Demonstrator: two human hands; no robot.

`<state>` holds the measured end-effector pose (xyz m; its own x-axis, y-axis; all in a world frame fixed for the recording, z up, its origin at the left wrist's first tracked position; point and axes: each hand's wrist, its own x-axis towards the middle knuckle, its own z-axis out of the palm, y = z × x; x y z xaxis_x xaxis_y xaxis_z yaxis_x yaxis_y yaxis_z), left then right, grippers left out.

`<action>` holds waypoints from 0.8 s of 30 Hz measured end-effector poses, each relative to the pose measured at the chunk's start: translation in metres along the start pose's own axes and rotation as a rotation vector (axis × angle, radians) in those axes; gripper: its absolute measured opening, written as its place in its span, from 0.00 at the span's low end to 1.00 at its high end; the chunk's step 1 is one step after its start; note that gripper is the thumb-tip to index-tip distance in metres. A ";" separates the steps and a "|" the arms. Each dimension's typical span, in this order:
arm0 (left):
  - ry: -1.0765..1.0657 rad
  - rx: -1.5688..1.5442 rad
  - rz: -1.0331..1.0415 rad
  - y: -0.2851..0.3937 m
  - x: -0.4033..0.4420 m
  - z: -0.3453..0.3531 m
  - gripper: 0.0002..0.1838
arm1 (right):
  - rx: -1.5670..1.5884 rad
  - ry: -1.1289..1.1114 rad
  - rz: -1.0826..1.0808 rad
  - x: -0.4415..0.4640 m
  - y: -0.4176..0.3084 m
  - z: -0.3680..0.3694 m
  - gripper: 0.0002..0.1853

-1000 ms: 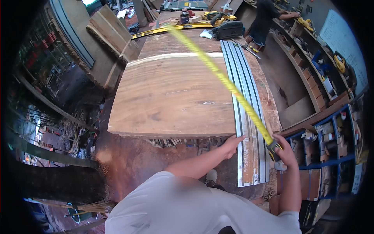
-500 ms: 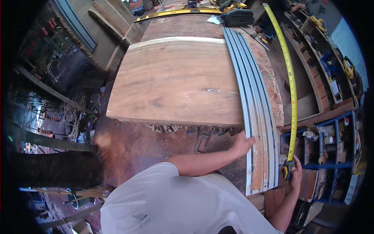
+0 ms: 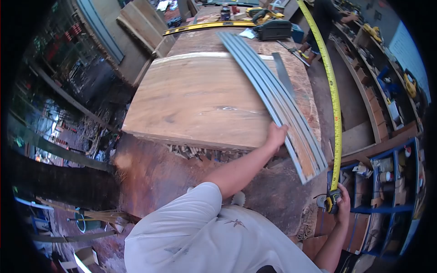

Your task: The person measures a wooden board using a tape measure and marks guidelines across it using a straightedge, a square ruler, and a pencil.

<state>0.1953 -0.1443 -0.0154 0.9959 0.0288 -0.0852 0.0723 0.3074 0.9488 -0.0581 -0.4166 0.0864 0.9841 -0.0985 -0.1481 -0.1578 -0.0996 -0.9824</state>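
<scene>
Metal rail (image 3: 275,100) swung aslant over the wooden slab (image 3: 195,100)

Head view: the left hand (image 3: 276,135) clasps the rail's left edge, slab ahead and leftward of it; the right hand (image 3: 343,204) wraps a tape measure (image 3: 333,201), yellow blade (image 3: 336,109) stretched ahead.

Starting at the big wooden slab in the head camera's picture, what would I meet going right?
Wooden slab → striped metal rail → yellow tape measure → whiteboard.

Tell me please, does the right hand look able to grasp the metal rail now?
Probably not freely: the right hand is holding the tape measure, though the near end of the metal rail lies close.
</scene>
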 end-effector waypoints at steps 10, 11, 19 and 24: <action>0.090 -0.275 -0.210 -0.033 0.155 0.034 0.24 | 0.122 0.103 0.051 -0.044 0.041 -0.027 0.42; 0.094 -0.265 -0.276 -0.037 0.175 0.034 0.24 | 0.128 0.118 0.065 -0.045 0.040 -0.025 0.41; -0.024 -0.229 -0.383 0.006 0.177 0.032 0.25 | 0.137 0.174 0.083 -0.061 0.058 -0.016 0.39; -0.521 0.366 -0.409 0.039 0.090 -0.011 0.29 | -0.120 0.084 0.099 -0.060 0.073 -0.013 0.42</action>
<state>0.2875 -0.1193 0.0106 0.7758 -0.5012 -0.3834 0.3639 -0.1411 0.9207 -0.1294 -0.4310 0.0252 0.9536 -0.1957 -0.2289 -0.2677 -0.2025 -0.9420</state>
